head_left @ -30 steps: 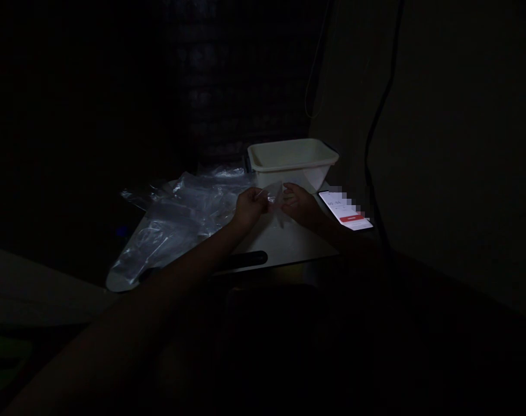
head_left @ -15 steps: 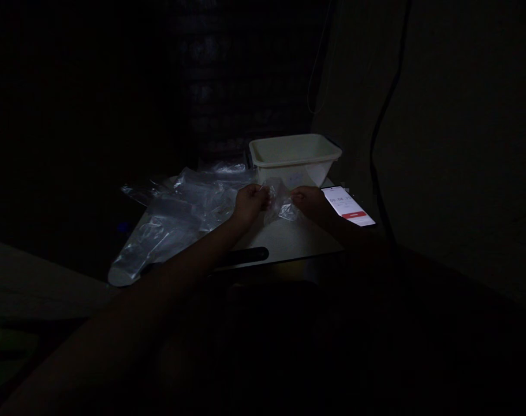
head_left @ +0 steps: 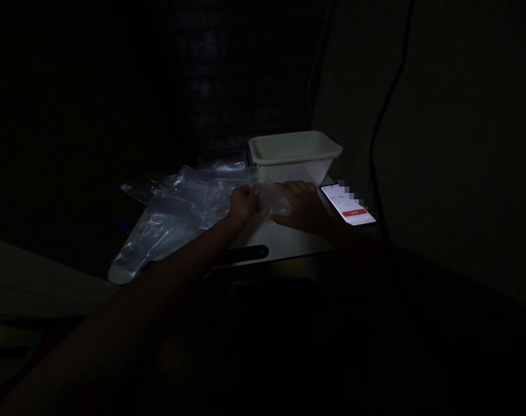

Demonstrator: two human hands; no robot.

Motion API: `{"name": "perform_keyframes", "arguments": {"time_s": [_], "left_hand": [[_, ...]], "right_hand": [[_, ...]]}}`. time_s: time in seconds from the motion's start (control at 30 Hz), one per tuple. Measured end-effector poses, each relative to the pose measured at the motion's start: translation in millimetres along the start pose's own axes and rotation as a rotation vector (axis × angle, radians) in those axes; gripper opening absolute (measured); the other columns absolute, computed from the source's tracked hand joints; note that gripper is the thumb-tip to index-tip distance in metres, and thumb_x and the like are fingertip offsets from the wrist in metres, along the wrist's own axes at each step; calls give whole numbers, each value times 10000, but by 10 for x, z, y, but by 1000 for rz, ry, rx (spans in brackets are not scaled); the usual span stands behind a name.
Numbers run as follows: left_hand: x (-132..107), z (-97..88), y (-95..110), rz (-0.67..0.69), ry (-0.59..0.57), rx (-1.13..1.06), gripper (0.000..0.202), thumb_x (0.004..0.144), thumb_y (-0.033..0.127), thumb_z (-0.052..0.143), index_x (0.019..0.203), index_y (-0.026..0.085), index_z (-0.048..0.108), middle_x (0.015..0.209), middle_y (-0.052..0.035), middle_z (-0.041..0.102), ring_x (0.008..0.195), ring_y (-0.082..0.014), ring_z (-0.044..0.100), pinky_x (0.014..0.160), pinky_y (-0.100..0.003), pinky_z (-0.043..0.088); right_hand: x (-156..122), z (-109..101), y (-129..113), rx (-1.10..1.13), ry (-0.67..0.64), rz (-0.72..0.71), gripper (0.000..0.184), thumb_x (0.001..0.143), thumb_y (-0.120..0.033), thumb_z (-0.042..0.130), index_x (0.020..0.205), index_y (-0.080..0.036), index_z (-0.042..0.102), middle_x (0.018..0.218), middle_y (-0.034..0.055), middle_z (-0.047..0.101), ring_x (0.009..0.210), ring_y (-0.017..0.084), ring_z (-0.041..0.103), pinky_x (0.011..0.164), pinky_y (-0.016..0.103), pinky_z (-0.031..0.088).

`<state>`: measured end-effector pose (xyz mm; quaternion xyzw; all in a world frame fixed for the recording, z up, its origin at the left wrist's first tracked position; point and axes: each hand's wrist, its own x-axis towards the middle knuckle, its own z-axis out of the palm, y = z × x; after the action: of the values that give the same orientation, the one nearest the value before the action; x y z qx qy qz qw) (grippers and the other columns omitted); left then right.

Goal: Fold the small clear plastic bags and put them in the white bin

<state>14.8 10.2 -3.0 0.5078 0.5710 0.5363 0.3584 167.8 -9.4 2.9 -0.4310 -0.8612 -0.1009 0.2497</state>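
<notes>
Frame centre: left hand [head_left: 242, 203] grips bag [head_left: 272, 197]; right hand [head_left: 305, 207], spread wide, meets it. Hard pulling could tear it.

Camera: worn on head | looked forward and down | tabletop [head_left: 284, 241] lay near, mid-frame; tub [head_left: 284, 171] showed just above centre

Bag [head_left: 271, 196] you hold: thin see-through plastic, crinkled, soft sheen | loose bags [head_left: 171, 211] before you: clear plastic film, creased, bright glossy streaks | tub [head_left: 284, 171] you face: plastic by its look, smooth, low sheen | your table [head_left: 288, 242]: smooth, matt top | phone [head_left: 347, 205] beside you: smooth, glass-like screen
</notes>
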Motion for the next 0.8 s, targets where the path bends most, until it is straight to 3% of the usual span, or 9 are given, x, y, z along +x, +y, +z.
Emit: {"name": "perform_keyframes", "arguments": {"time_s": [0.1, 0.23, 0.4, 0.53, 0.63, 0.8], "left_hand": [[-7, -13, 15, 3, -4, -5, 261, 697, 189, 487, 447, 156, 418, 355, 58, 403, 321, -51, 397, 366, -162, 335], [-39, -16, 57, 28, -111, -23, 303, 728, 291, 509, 471, 152, 428, 382, 45, 435, 330, -54, 415, 379, -174, 353], [-7, -75, -5, 83, -294, 40, 332, 713, 378, 526, 484, 150, 453, 403, 22, 489, 353, -64, 465, 399, -171, 366], [65, -151, -90, 154, -336, 146, 363, 703, 401, 523, 447, 149, 468, 382, 16, 486, 345, -63, 458, 401, -167, 362], [63, -171, -76, 84, -347, 115, 375, 725, 395, 495, 450, 142, 468, 402, 4, 496, 358, -72, 480, 410, -177, 375], [-22, -125, 37, -156, -353, -115, 260, 783, 321, 428, 635, 122, 507, 540, -21, 560, 427, -101, 544, 444, -224, 425]], "right_hand": [[20, -2, -27, -14, -12, -17, 586, 681, -378, 502, 1183, -98, 391, 1053, 142, 526, 934, 270, 437, 793, 375, 235], [79, -22, 27, 62, 42, 145, 385, 727, -172, 392, 1099, -111, 471, 868, 91, 599, 823, 208, 510, 769, 342, 272], [102, 3, 260, 212, 162, 389, 216, 714, -211, 406, 786, -127, 591, 720, 61, 599, 664, 163, 523, 628, 286, 350], [79, 19, 413, 342, 237, 467, 189, 679, -236, 449, 530, -154, 530, 520, 3, 513, 528, 115, 457, 525, 247, 340], [78, -16, 423, 503, 236, 559, 214, 638, -228, 490, 437, -164, 463, 419, -33, 432, 447, 88, 411, 471, 232, 327], [102, -105, 315, 769, 191, 629, 199, 639, -200, 479, 444, -159, 476, 405, -43, 458, 408, 68, 429, 443, 211, 354]]}}
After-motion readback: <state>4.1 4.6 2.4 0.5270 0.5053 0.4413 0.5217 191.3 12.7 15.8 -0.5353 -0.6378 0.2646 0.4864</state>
